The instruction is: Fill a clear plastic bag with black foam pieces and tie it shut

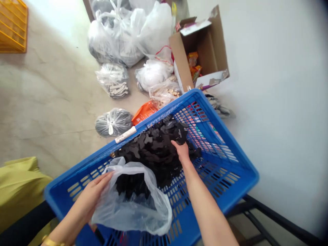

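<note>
A blue plastic basket (246, 171) holds a heap of flat black pieces (153, 145) along its far side. My left hand (98, 188) pinches the rim of a clear plastic bag (133, 215), whose mouth gapes toward me with more black pieces inside. Over at the right end of the heap, my right hand (181, 150) has its fingers closed on black pieces, the thumb showing on the left; its other fingertips are partly hidden.
Beyond the basket are tied plastic bags (112, 41), an orange packet (145, 112) and an open cardboard box (181, 61). A yellow crate (12, 27) stands far left, yellow-green cloth (23, 184) near left. Black metal bars (271, 212) run beneath the basket's right side.
</note>
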`<state>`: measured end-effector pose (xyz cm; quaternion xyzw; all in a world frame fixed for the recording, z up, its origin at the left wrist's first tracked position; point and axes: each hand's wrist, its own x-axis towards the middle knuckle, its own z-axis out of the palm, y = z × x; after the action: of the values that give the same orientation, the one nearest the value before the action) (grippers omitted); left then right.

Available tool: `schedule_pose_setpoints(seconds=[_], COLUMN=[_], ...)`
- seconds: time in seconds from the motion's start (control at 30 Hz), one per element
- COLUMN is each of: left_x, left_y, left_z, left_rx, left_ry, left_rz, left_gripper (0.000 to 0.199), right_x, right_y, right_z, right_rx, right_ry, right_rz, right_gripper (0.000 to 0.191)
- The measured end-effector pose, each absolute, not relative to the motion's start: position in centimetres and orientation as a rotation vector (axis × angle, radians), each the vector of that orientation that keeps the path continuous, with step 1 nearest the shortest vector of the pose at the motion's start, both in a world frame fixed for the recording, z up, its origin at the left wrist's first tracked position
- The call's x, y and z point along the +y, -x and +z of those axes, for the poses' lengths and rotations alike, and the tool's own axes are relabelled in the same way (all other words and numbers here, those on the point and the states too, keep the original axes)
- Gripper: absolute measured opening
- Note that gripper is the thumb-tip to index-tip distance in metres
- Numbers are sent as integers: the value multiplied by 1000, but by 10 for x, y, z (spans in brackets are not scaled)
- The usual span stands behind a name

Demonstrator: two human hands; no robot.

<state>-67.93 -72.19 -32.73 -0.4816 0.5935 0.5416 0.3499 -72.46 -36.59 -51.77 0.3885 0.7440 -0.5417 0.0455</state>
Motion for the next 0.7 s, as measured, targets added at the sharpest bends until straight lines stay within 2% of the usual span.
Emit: schedule_pose_setpoints(seconds=[0.2, 0.37, 0.47, 0.53, 0.6, 0.7], left_x=[-714, -711, -707, -706, -707, -719], left_y=[696, 706, 711, 712, 711, 702], left_z=[-329, -336, -332, -328, -323, -320], left_rx=[1458, 1415, 1389, 1366, 1357, 1366], left_ry=[1137, 1062, 1016, 996, 986, 983], left_rz=[1590, 1645, 1652, 1632, 1610, 1568], left_gripper=[44, 51, 57, 58, 55, 51], right_x=[-345, -390, -451, -495, -532, -560], right_y=[697, 635, 601, 589, 585, 587], right_z=[-421, -362, -362, -375, -395, -420], right_rx=[2277, 2276, 2359, 2287, 2075, 1941], right_ry=[-1216, -961, -608, -296, -128, -165], right_rz=[-1663, -1522, -1381, -1142, -836, -648], right_gripper=[59, 53, 50, 50, 61, 84])
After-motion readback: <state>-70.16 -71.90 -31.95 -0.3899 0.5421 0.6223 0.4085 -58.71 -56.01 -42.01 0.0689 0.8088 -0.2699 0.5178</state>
